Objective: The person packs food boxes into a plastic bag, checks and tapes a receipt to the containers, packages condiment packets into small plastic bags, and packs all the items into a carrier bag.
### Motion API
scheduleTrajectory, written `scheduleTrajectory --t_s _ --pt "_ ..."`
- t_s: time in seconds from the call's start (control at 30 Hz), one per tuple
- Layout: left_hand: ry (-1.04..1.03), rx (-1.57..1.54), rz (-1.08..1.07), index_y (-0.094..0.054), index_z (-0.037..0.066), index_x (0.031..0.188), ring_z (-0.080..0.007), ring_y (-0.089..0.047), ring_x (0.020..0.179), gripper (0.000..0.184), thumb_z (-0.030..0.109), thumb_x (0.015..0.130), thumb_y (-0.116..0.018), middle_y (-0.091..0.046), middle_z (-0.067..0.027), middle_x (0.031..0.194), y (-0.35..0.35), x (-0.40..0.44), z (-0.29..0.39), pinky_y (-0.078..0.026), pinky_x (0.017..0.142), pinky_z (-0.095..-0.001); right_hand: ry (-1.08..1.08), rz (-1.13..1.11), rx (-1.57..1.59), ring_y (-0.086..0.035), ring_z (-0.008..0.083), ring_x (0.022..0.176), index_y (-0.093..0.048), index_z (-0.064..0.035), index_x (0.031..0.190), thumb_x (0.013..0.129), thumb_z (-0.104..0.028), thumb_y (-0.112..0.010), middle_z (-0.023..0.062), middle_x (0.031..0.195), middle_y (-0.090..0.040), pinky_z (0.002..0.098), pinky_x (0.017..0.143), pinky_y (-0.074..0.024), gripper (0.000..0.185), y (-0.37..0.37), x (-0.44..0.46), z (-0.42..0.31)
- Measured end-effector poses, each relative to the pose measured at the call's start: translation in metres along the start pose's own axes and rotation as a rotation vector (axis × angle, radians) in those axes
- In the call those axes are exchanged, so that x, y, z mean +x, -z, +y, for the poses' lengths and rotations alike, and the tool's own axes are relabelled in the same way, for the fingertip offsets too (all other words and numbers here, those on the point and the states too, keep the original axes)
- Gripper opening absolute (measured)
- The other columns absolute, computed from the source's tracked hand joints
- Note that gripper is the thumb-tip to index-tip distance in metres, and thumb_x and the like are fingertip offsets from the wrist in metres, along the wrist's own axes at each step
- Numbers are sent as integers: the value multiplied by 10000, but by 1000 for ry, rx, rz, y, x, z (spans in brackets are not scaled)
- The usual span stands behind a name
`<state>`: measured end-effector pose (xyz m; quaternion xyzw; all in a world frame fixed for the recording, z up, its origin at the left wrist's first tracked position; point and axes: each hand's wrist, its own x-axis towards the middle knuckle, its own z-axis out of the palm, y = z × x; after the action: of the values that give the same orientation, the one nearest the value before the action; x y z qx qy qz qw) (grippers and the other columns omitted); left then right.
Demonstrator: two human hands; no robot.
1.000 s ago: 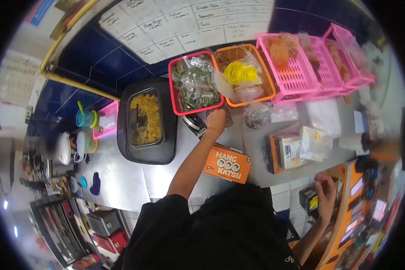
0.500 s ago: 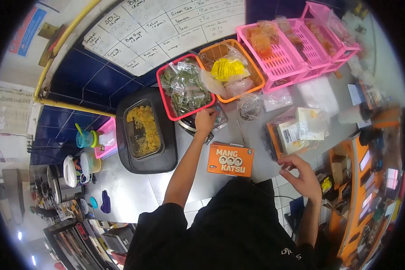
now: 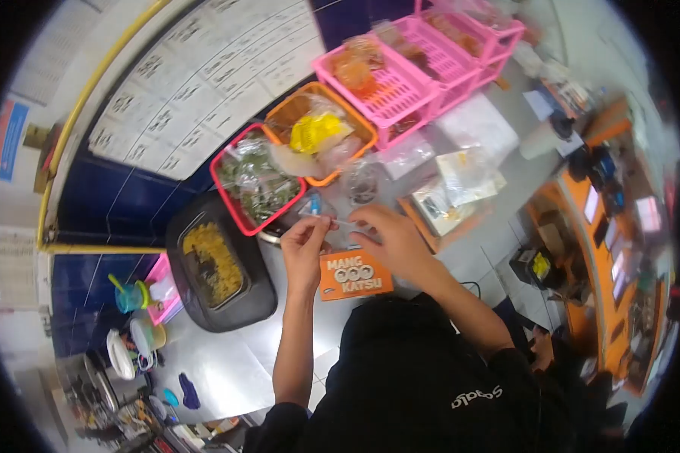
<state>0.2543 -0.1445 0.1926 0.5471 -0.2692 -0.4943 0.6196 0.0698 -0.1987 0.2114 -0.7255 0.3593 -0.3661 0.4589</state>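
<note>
My left hand (image 3: 305, 245) is closed in a pinch on one end of a thin, pale strip-like item (image 3: 345, 223), too small to name. Across from it, my right hand (image 3: 393, 240) has its thumb and fingers curled round the strip's other end; its exact grip is blurred. Both hands are just above the orange MANG KATSU box (image 3: 355, 275). Behind my left hand is a small clear bag with a blue spot (image 3: 315, 204). The red basket (image 3: 247, 221) of bagged greens stands left of it, and the orange basket (image 3: 372, 134) holds a yellow packet.
A black tray (image 3: 261, 304) with yellow food stands at the left. Pink baskets (image 3: 408, 94) line the back right, with an opened carton (image 3: 431, 238) nearer me. Part of another person's hand (image 3: 541, 349) shows at the lower right.
My left hand has drawn back from beside the red basket and lifted, now holding the strip. My right hand has come in from the right to meet it. The view has turned.
</note>
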Motion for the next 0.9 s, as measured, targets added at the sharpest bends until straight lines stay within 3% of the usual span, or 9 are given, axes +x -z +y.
scheduleTrajectory --t_s 0.07,0.13,0.23,0.3,0.43,0.53,0.63,0.7,0.9 --pt "-19 8 -58 -733 6 973 -106 -699 860 112 112 981 -696 -748 -93 1023 -11 -2 -7 -485 563 -212 12 -50 -199 -718 266 897 -687 -62 1095 900 -112 -733 114 1019 -716 482 1057 -429 206 11 -5 -2" --pt "-33 40 -105 -739 4 993 -111 -703 866 116 109 982 -691 -750 -87 1016 -30 -7 -2 -496 568 -207 116 52 -225 -685 367 862 -671 -21 1022 878 -66 -728 174 946 -687 431 766 -542 161 31 -12 -5" --pt "-45 30 -228 -686 22 1205 -141 -699 937 245 112 977 -693 -720 -97 1150 -60 -7 14 -545 690 -249 -100 131 79 -717 210 832 -692 -2 1011 935 -69 -706 117 944 -721 315 747 -559 102 67 -25 -20" --pt "-55 64 -317 -596 48 1353 -161 -675 1032 417 111 958 -713 -665 -92 1258 -67 3 22 -559 803 -303 -65 238 73 -700 126 852 -691 -8 1028 955 -63 -691 66 924 -716 269 749 -554 92 115 -33 -30" --pt "-254 366 -488 -585 38 1334 -185 -655 1065 511 129 877 -794 -637 -94 1261 -120 17 17 -564 822 -312 -187 509 198 -640 100 832 -676 -11 1092 1000 -17 -590 35 890 -678 248 757 -510 126 200 -48 -17" --pt "-514 571 -466 -509 49 1398 -241 -656 1063 672 110 814 -835 -622 -137 1268 -182 16 -1 -576 813 -326 -252 370 -15 -619 99 828 -681 3 1057 1007 8 -538 42 902 -669 247 767 -496 151 234 -52 32" --pt "-443 576 -478 -460 46 1431 -270 -667 1034 719 76 811 -822 -607 -169 1278 -218 26 -15 -579 781 -326 -211 258 -4 -630 111 848 -708 14 1090 970 -41 -607 57 924 -682 262 748 -498 167 233 -38 51" --pt "-362 543 -537 -490 32 1392 -243 -669 1011 651 68 826 -809 -631 -154 1236 -224 41 -27 -578 777 -322 -195 173 53 -644 133 823 -737 -9 1116 902 -100 -718 74 884 -693 288 701 -504 233 225 -25 55" --pt "-60 360 -600 -601 39 1167 -99 -631 926 313 31 894 -755 -695 -37 1014 -211 64 -59 -536 699 -285 -167 105 -103 -608 166 704 -748 12 988 885 -107 -742 102 861 -684 304 670 -497 158 235 9 74"
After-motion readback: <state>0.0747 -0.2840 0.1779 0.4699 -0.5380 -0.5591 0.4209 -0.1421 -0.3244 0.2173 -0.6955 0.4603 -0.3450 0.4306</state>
